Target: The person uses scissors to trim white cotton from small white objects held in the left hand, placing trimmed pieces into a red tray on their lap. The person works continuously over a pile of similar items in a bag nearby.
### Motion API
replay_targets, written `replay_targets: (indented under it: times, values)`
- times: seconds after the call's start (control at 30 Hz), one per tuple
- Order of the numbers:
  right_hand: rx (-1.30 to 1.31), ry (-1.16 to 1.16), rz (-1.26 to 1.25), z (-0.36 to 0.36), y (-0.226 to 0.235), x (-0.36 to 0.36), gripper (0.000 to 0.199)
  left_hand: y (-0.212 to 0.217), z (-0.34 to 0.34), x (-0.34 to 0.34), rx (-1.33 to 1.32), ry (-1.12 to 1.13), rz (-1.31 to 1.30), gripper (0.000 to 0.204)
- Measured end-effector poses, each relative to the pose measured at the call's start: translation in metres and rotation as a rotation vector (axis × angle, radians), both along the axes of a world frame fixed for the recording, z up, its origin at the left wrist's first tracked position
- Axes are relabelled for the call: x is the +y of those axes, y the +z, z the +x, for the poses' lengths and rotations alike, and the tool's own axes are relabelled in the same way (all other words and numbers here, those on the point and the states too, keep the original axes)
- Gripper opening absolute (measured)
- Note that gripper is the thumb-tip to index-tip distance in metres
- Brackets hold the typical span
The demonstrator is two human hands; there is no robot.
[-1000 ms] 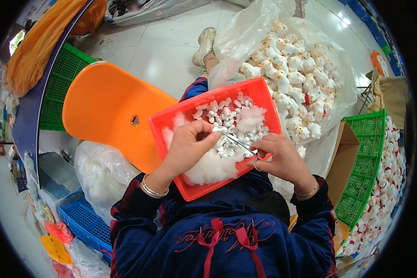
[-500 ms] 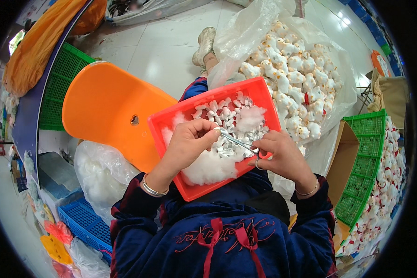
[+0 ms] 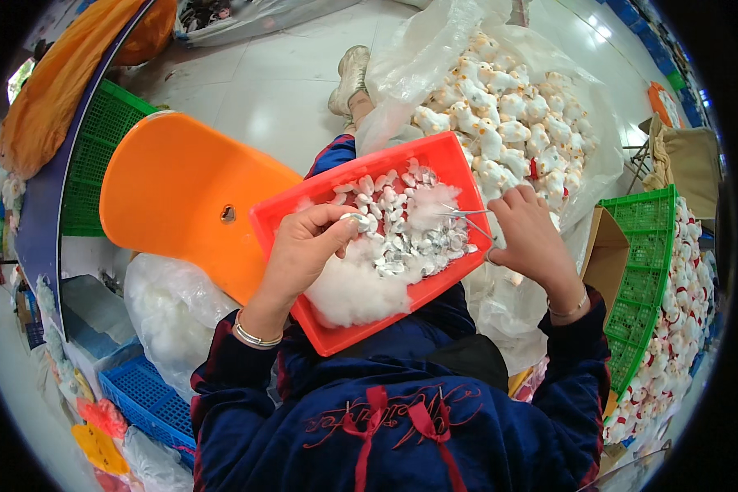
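Centre: the left hand [image 3: 307, 246] pinches a white piece [image 3: 355, 221] above the red tray [image 3: 336, 338]. Right of centre: the right hand [image 3: 531, 234] grips forceps [image 3: 471, 214], tips at wadding [image 3: 430, 202], bite unclear. Apparent step: gathering wadding; the next move calls for a secure tuft.

In navy velvety top [image 3: 406, 459], the wearer I follow from afar shows looping red script [image 3: 459, 410] across the chest and two crimson drawstrings [image 3: 375, 399]. I see red trim along the dark sleeves [image 3: 239, 373], silvery bangles [image 3: 256, 338] on the left wrist, a thin bracelet [image 3: 569, 308] on the right, blue red-striped trousers [image 3: 333, 152] and a pale shoe [image 3: 353, 78].
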State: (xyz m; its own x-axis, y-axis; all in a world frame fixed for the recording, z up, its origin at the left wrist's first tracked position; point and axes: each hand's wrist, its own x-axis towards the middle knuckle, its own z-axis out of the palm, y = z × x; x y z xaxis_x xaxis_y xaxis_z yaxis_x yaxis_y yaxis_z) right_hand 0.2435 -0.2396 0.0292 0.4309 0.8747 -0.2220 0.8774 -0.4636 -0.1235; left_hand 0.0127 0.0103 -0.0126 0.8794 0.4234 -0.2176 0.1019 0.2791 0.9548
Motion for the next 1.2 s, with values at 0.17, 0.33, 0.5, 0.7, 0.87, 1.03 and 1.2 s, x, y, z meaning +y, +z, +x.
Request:
replay_targets:
  times: [0.17, 0.33, 0.5, 0.7, 0.87, 1.03, 1.2]
  values:
    - [-0.051, 0.086, -0.2, 0.005, -0.029, 0.018, 0.032, -0.003, 0.001, -0.003, -0.034, 0.011, -0.099, 0.021]
    - [0.478, 0.059, 0.138, -0.001, 0.002, 0.019, 0.03, -0.013, 0.001, 0.001, -0.2, 0.241, -0.267, 0.028]
    - [0.653, 0.221, 0.357, -0.037, 0.007, 0.033, 0.031, -0.001, 0.022, -0.022, -0.277, 0.273, -0.39, 0.029]
    - [0.697, 0.229, 0.296, -0.058, -0.001, 0.044, 0.033, 0.011, 0.014, -0.021, -0.331, 0.15, -0.624, 0.021]
    - [0.638, 0.179, 0.349, -0.045, 0.015, 0.03, 0.053, 0.013, 0.019, -0.015, -0.196, 0.367, -0.421, 0.017]
    - [0.36, 0.215, 0.327, -0.054, 0.03, 0.048, 0.062, 0.008, 0.02, -0.025, -0.266, 0.212, -0.406, 0.021]
    - [0.43, 0.26, 0.319, -0.053, 0.018, 0.055, 0.049, 0.005, 0.023, -0.031, -0.287, 0.188, -0.451, 0.022]
